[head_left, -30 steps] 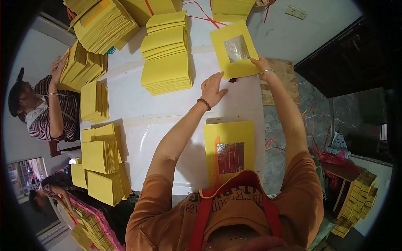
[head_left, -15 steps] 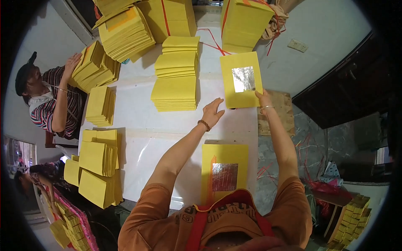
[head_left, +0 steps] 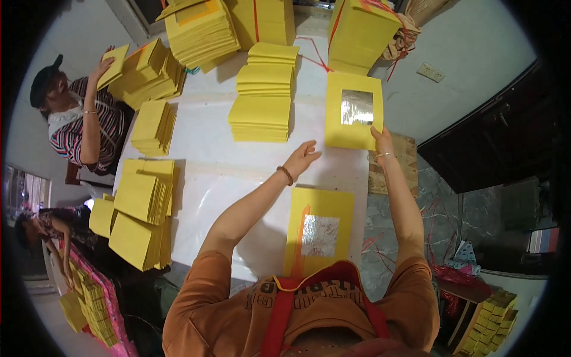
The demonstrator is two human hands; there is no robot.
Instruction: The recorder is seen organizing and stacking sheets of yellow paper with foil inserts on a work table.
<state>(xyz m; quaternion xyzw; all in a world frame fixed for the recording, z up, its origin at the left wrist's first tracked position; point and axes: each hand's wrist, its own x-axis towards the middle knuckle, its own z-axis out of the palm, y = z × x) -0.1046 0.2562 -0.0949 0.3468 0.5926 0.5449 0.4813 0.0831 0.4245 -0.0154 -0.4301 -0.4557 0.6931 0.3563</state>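
My right hand (head_left: 382, 141) grips the lower right corner of a yellow paper sheet (head_left: 355, 138) with a silver foil square on it, thumb on top. Whether it is one sheet or a thin pile I cannot tell. Just left of that sheet's lower edge, my left hand (head_left: 302, 159) is over the white table, fingers apart and holding nothing. Close to my body lies another yellow sheet (head_left: 324, 196), also with a foil square and an orange strip along its left part. Folded yellow paper stacks (head_left: 260, 117) stand in a row beyond my left hand.
More yellow stacks (head_left: 140, 196) line the table's left side. Tall yellow bundles (head_left: 363, 38) with red ties stand at the back. A co-worker in a striped top (head_left: 98, 128) handles paper at the left; another person (head_left: 56, 235) bends farther down. A wooden board (head_left: 395, 163) sits right of the table.
The whole view has shifted a little. My right hand keeps its grip on the foil-marked sheet, and my left hand stays open beside it. The co-worker has tipped a yellow piece away from a stack.
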